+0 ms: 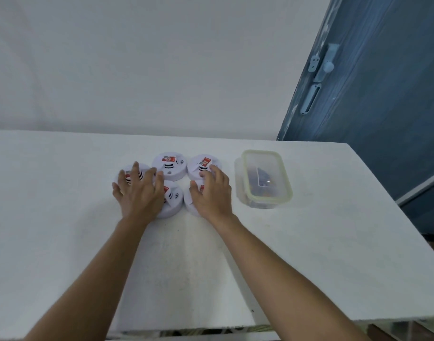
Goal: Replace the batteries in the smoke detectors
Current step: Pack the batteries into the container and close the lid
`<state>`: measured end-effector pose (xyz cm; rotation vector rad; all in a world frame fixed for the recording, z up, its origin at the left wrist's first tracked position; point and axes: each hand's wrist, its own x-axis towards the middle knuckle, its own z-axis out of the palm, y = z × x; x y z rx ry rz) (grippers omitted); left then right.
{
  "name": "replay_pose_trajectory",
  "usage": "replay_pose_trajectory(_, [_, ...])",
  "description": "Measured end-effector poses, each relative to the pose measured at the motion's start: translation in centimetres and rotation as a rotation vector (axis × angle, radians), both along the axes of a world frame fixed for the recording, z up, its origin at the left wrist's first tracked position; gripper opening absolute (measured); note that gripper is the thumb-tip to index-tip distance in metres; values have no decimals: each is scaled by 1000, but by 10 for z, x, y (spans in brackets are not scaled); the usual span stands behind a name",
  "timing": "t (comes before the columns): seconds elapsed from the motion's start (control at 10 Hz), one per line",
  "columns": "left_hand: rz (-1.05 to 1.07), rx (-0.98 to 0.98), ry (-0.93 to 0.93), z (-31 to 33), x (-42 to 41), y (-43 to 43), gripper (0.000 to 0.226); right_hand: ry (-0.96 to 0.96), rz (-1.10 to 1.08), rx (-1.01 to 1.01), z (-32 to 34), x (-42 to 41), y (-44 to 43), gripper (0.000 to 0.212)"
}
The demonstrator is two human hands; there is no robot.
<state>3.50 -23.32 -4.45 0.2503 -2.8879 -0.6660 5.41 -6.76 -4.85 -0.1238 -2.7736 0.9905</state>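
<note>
Smoke detectors [169, 166]: five, clustered on desk [63, 217], casings apparently unopened. Left hand [139, 193], right hand [211, 193]: fingers [136, 169] spread, resting atop. Lidded container [262, 179] beside. Task likely barely begun.

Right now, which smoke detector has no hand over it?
The back-middle detector: its top shows whole; the other four sit partly under the left hand or right hand.
</note>
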Motion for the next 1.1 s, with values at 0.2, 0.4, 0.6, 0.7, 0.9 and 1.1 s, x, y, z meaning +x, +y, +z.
replay_pose_trajectory(0.2, [27, 62, 2, -1, -2, 4, 45, 24, 37, -62, 20, 4, 8, 38])
replay_pose_trajectory(0.4, [-122, -122, 9, 3, -1, 13, 49, -12, -171, 362, 59, 0, 52, 47])
replay_pose_trajectory(0.6, [-115, -115, -31, 1, -7, 18, 51, -345, -195, 389, 55, 3, 88, 62])
replay_pose_trajectory(0.7, [-122, -120, -44, 4, -7, 19, 53, -327, -207, 402, 54, 3, 83, 61])
replay_pose_trajectory(0.9, [-134, -125, -44, 5, -6, 18, 51, -323, -190, 376, 59, 3, 79, 59])
replay_pose_trajectory(1.1, [-125, -64, -5, 13, -3, 20, 52, -301, -183, 334, 62, 0, 81, 61])
